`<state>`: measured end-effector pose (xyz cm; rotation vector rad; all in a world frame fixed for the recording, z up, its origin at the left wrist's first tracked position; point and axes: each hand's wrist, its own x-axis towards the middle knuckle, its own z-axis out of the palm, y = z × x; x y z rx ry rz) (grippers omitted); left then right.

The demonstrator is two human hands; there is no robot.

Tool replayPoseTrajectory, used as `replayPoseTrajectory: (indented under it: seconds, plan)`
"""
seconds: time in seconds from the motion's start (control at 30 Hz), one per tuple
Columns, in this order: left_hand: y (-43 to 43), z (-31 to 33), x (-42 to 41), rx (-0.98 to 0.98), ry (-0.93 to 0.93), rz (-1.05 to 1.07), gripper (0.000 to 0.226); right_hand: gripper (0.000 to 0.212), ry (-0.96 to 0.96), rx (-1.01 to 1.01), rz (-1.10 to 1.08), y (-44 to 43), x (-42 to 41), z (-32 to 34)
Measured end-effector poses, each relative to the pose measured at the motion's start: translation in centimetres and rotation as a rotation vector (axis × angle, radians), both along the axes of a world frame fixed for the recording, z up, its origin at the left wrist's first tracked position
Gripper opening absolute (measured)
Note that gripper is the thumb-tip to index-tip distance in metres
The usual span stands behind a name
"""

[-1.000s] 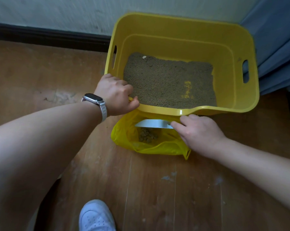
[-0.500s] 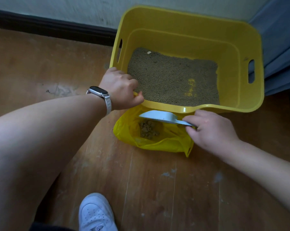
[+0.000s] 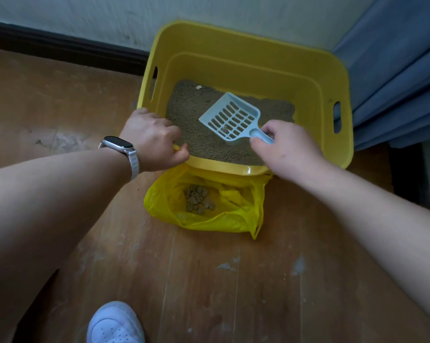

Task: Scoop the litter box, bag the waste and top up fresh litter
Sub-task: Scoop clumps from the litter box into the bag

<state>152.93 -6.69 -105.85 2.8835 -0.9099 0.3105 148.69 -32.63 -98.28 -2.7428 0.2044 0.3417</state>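
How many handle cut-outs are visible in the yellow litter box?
2. The left cut-out is in the left wall of the litter box; the right cut-out is in the right wall, beside the curtain. The near wall's face is hidden.

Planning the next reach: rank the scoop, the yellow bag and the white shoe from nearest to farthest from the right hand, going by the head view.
1. Scoop: gripped by the right hand itself, over the litter box.
2. Yellow bag: on the floor, just under the box's near rim.
3. White shoe: bottom left of the view, farthest.
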Motion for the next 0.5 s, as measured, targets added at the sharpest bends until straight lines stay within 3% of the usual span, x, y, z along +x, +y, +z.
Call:
replayPoseTrajectory:
  seconds: [0.2, 0.5]
  plan:
    - [0.2, -0.2, 0.0, 0.022, -0.011, 0.000, 0.049, 0.029, 0.161, -0.286, 0.082, 1.9, 3.7, -3.8]
    - [0.2, -0.4, 0.1, -0.020, -0.028, -0.011, 0.046, 0.032, 0.364, -0.392, 0.179, 2.7, 3.9, -6.8]
